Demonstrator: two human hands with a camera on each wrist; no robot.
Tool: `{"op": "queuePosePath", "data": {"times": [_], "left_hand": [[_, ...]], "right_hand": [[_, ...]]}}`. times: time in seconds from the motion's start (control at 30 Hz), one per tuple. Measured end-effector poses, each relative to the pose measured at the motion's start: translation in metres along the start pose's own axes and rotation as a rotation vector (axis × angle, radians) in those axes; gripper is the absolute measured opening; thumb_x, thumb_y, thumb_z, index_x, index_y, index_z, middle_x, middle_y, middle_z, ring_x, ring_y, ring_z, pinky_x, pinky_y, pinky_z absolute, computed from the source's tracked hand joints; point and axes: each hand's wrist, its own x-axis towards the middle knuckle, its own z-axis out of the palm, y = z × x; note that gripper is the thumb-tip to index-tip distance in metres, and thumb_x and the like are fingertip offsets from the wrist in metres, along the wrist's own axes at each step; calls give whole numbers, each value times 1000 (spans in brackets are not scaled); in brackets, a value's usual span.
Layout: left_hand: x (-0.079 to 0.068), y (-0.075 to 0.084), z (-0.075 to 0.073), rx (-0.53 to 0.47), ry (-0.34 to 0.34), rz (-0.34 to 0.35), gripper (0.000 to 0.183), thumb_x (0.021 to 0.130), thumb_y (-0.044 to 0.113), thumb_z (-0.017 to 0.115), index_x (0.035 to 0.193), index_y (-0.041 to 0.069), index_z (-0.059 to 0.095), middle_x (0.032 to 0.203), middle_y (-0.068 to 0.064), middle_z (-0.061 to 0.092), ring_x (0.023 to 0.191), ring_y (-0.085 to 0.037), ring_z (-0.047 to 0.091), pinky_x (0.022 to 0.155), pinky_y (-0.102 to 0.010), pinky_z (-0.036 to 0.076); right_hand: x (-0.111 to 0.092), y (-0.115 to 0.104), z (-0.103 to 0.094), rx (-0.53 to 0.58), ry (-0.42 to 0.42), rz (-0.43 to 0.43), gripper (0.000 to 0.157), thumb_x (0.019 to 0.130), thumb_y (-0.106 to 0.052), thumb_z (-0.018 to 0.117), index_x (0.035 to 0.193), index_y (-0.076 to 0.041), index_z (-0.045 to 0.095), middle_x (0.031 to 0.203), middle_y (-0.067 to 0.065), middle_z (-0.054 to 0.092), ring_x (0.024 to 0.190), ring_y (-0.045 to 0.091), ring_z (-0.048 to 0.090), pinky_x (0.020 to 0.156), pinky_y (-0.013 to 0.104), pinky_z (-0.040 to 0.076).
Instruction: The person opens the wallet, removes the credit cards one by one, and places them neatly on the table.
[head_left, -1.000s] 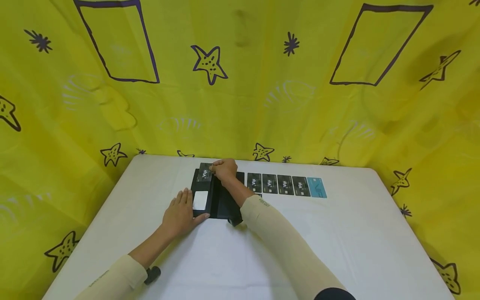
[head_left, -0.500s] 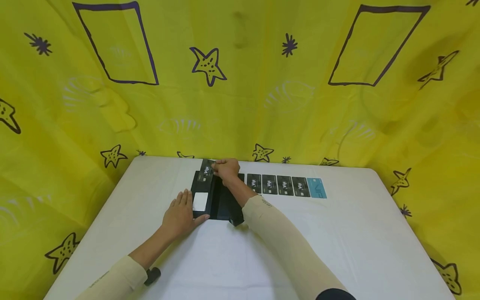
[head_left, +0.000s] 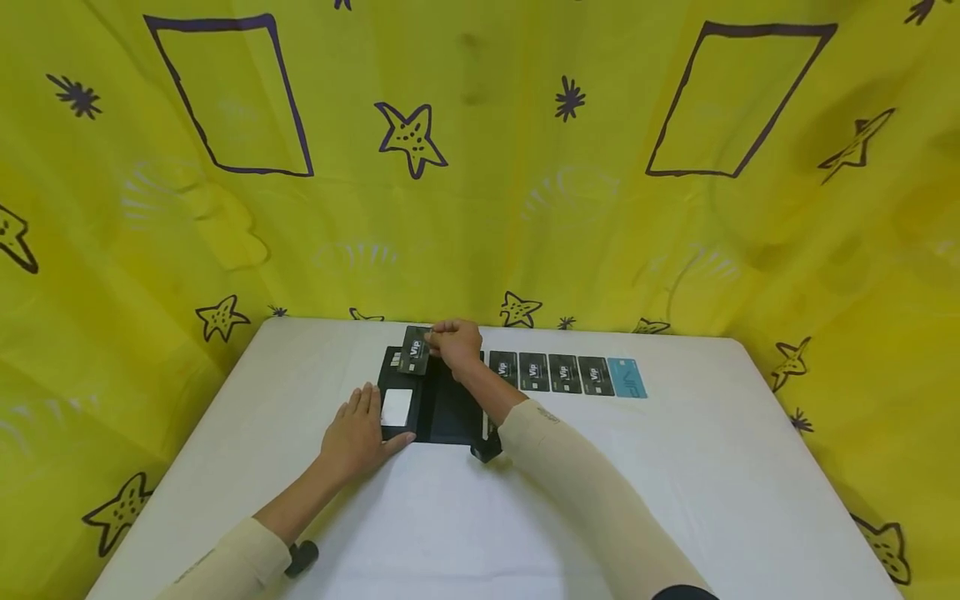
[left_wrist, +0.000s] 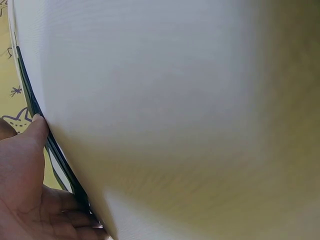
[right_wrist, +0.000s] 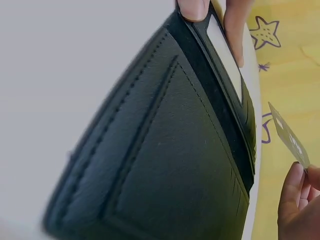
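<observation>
A black wallet [head_left: 452, 417] lies spread open on the white table, with a white card [head_left: 396, 407] showing in its left half. My left hand [head_left: 356, 429] rests along the wallet's left edge, fingers straight and thumb at its bottom corner. Between thumb and fingers my right hand [head_left: 456, 343] pinches a dark Vip card [head_left: 415, 350] by its right side, over the wallet's upper left part. In the right wrist view, the card [right_wrist: 290, 135] stands apart from the wallet leather [right_wrist: 165, 145], tilted in the fingertips. Part of the wallet's right half is hidden by my right arm.
Several dark Vip cards [head_left: 565, 373] lie in a row right of the wallet, ending in a blue card [head_left: 627, 378]. Behind the table [head_left: 675, 483] hangs a yellow curtain [head_left: 480, 217] with drawn stars.
The Vip card has come up off the wallet's upper left part, uncovering small light marks there. My right hand has shifted slightly right with it. My left hand stays against the wallet.
</observation>
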Motion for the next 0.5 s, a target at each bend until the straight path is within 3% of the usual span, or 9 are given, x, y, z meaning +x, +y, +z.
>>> {"op": "queuePosePath", "data": {"times": [0.37, 0.5], "left_hand": [[-2, 3, -2, -4, 19, 6, 103, 95, 56, 72, 152, -20, 34, 157, -40, 36, 147, -54, 35, 118, -61, 34], [-2, 3, -2, 5, 10, 3, 104, 96, 58, 71, 153, -20, 33, 158, -39, 35, 147, -54, 34, 119, -61, 33]], "right_hand": [[-20, 0, -28, 47, -125, 34, 19, 96, -1, 76, 113, 7, 74, 105, 17, 75, 83, 20, 76, 87, 43, 63], [-28, -4, -38, 53, -148, 60, 20, 96, -2, 76, 114, 8, 73, 105, 16, 73, 82, 16, 74, 87, 40, 62]]}}
